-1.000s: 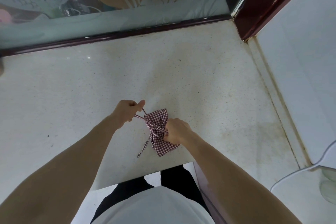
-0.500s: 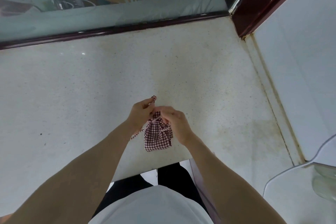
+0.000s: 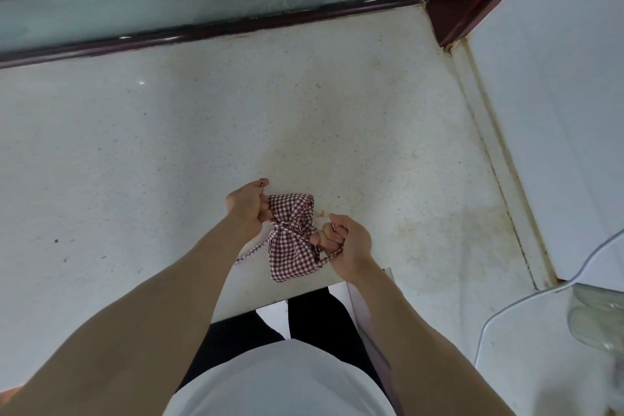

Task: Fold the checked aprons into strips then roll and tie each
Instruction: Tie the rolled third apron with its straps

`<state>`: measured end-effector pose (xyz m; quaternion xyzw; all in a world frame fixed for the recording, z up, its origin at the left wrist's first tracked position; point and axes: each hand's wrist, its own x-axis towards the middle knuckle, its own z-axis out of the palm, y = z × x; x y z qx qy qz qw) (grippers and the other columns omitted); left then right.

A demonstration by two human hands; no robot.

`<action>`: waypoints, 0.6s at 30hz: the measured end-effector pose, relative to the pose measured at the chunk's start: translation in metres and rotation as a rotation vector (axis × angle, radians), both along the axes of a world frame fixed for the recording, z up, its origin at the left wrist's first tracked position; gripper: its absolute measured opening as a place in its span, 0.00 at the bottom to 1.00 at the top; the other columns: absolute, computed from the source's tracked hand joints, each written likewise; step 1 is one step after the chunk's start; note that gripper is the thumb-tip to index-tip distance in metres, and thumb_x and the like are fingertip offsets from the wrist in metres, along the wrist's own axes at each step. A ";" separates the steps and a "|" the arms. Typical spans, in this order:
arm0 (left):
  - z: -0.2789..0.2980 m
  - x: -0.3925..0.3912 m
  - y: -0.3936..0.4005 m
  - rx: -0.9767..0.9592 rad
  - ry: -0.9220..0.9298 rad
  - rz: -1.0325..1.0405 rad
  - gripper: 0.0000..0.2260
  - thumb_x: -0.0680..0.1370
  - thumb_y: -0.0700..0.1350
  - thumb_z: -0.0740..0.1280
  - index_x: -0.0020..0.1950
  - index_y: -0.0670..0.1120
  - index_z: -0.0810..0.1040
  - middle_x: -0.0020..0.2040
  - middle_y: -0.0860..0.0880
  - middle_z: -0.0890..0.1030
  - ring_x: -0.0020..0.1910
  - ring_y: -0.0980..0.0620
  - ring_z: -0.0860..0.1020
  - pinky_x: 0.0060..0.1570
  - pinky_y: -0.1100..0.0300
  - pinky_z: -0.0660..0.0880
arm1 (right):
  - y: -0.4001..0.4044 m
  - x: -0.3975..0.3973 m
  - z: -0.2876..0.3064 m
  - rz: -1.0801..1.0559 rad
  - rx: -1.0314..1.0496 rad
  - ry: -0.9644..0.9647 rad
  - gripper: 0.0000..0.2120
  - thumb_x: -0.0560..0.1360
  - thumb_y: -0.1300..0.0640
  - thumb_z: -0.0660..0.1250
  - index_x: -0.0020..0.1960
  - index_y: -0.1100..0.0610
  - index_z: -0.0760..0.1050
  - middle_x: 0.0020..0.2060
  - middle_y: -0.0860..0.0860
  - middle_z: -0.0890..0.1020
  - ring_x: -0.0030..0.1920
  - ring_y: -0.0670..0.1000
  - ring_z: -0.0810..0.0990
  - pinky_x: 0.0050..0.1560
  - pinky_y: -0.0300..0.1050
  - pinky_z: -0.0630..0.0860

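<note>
Checked apron (image 3: 292, 240), red & white, is bunched into a small bundle, cinched at the middle by its own tie so it flares out above & below like a bow. It sits near the front edge of the pale speckled tabletop (image 3: 169, 152), roughly centre of view, between both hands; can't tell if it rests on the surface or is lifted just off it.

Left hand (image 3: 246, 208) is at the bundle's upper left, fingers curled, grip clamped on the cloth w/ thumb raised; a bit of tie end shows at the thumb tip. Right hand (image 3: 344, 241) is just right of the bundle, grip closed in a fist round one tie strand (image 3: 329, 257), which runs taut from bundle to fist. Another loose tie end (image 3: 251, 252) trails down-left from the knot over the tabletop.

Further out: dark red frame (image 3: 202, 34) & patterned glass along the far edge, white wall (image 3: 557, 94) on the right, a white cable (image 3: 499, 314) at lower right.
</note>
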<state>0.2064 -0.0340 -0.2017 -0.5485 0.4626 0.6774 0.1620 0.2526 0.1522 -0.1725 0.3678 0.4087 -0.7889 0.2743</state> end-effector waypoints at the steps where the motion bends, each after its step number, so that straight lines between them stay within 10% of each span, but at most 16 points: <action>1: 0.001 -0.001 0.000 -0.013 0.010 -0.017 0.11 0.82 0.36 0.58 0.54 0.39 0.81 0.24 0.53 0.64 0.21 0.56 0.59 0.20 0.64 0.58 | 0.002 -0.002 0.000 0.013 0.010 0.008 0.24 0.77 0.66 0.59 0.27 0.52 0.55 0.23 0.51 0.56 0.28 0.50 0.51 0.38 0.49 0.67; 12: 0.053 -0.015 -0.005 0.119 0.401 -0.296 0.12 0.82 0.35 0.59 0.63 0.38 0.77 0.30 0.46 0.70 0.25 0.50 0.66 0.27 0.59 0.70 | 0.021 -0.023 0.027 0.148 0.035 0.033 0.26 0.82 0.60 0.60 0.27 0.54 0.57 0.24 0.51 0.58 0.27 0.50 0.57 0.51 0.52 0.78; 18: 0.120 -0.035 0.009 0.136 0.595 -0.541 0.19 0.80 0.28 0.58 0.67 0.44 0.75 0.47 0.41 0.81 0.40 0.42 0.82 0.40 0.53 0.81 | 0.038 -0.050 0.077 0.135 0.112 0.112 0.19 0.81 0.58 0.62 0.31 0.61 0.72 0.31 0.59 0.78 0.39 0.58 0.82 0.60 0.60 0.77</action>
